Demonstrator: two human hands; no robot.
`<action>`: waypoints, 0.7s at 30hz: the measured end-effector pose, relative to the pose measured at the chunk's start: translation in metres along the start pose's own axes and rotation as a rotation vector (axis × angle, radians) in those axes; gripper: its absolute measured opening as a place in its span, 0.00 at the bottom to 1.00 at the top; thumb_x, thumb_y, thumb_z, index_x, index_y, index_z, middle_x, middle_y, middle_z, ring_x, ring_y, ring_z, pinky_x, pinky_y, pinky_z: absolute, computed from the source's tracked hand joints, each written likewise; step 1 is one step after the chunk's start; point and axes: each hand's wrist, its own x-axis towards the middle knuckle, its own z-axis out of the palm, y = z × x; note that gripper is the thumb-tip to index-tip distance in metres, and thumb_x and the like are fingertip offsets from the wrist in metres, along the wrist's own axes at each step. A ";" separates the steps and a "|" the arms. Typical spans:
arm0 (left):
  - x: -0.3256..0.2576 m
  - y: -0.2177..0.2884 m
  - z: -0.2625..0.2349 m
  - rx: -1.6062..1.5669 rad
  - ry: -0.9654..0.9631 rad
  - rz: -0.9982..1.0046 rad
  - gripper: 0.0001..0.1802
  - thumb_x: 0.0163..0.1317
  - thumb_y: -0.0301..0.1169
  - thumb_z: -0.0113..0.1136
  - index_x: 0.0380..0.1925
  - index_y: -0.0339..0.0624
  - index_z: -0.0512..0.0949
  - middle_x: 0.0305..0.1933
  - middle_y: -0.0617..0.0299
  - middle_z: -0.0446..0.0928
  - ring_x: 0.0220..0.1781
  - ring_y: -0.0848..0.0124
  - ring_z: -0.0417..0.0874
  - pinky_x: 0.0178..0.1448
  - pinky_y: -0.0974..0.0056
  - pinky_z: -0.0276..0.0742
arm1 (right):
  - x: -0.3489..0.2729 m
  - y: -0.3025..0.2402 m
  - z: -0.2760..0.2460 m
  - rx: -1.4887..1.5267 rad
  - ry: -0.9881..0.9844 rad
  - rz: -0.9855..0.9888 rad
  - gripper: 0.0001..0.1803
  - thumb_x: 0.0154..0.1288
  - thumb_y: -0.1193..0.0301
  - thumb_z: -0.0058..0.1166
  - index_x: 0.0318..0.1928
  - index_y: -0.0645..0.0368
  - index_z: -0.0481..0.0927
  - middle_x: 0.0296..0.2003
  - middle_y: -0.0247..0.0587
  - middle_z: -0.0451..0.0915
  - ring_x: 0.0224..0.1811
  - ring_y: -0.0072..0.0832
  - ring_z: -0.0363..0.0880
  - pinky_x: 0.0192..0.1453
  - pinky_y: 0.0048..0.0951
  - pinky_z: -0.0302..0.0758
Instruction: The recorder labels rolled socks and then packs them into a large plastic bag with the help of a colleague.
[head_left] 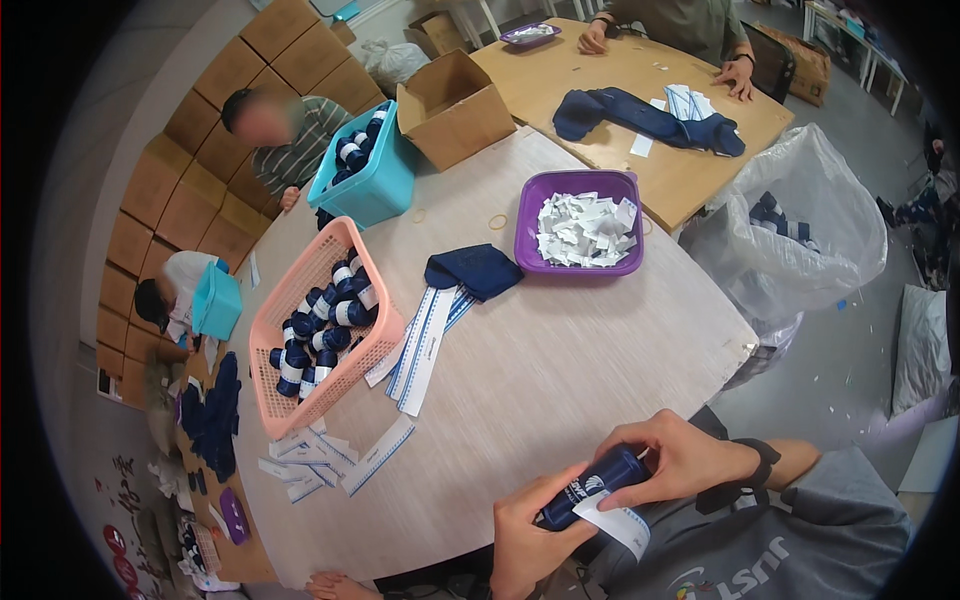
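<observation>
Item one: a navy fabric roll [615, 466], held between both hands at the near right edge of the pale tabletop [590, 350]. Its lower left end is gripped by the left hand [538, 532], the fingers curled about it. Its upper right end is gripped by the right hand [683, 457], whose thumb is pressed on a white label strip [618, 528]. The strip is laid against the roll, and its free end is left hanging. Some fingertips are hidden, so their exact placement cannot be told.

Item two: a peach lattice basket [385, 350], set on the left of the tabletop; navy rolls with white bands [323, 338] are contained in it. Beside it, loose label strips [312, 462] are scattered. More strips are fanned out to its right, their far ends covered by a folded navy cloth [477, 271].

Item three: a purple tub [529, 262], heaped with white paper slips [585, 230]. Near it, a rubber band [497, 221] is seen.

Item four: a turquoise bin [385, 193] of navy rolls, placed just beside an open cardboard box [455, 125].

Item five: a translucent plastic bag [825, 215], stood to the right of the tabletop; further rolls are held inside.
</observation>
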 end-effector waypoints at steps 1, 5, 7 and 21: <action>0.000 0.000 -0.001 -0.004 -0.022 -0.018 0.29 0.45 0.21 0.73 0.52 0.33 0.81 0.44 0.51 0.85 0.45 0.71 0.86 0.48 0.67 0.80 | 0.000 0.000 0.000 0.001 0.001 -0.001 0.27 0.56 0.55 0.73 0.47 0.64 0.82 0.26 0.40 0.82 0.26 0.19 0.76 0.30 0.22 0.71; 0.000 -0.006 0.000 -0.036 -0.037 -0.049 0.28 0.46 0.21 0.71 0.52 0.33 0.81 0.44 0.51 0.85 0.45 0.72 0.86 0.48 0.68 0.80 | 0.000 0.003 0.000 0.020 0.000 -0.004 0.27 0.57 0.55 0.73 0.47 0.64 0.82 0.26 0.40 0.82 0.26 0.19 0.75 0.29 0.23 0.69; 0.000 -0.007 0.001 -0.038 -0.031 -0.056 0.29 0.45 0.20 0.71 0.53 0.33 0.81 0.45 0.51 0.85 0.45 0.73 0.85 0.48 0.68 0.80 | -0.001 0.004 0.001 0.023 0.002 -0.009 0.27 0.57 0.55 0.72 0.47 0.64 0.82 0.26 0.40 0.82 0.26 0.20 0.75 0.29 0.23 0.69; -0.008 0.000 0.010 -0.111 0.048 -0.182 0.27 0.47 0.22 0.70 0.52 0.33 0.81 0.44 0.54 0.85 0.45 0.74 0.82 0.51 0.67 0.78 | -0.002 0.000 0.000 -0.078 -0.003 0.026 0.29 0.57 0.53 0.70 0.48 0.64 0.81 0.28 0.44 0.83 0.28 0.28 0.81 0.31 0.26 0.74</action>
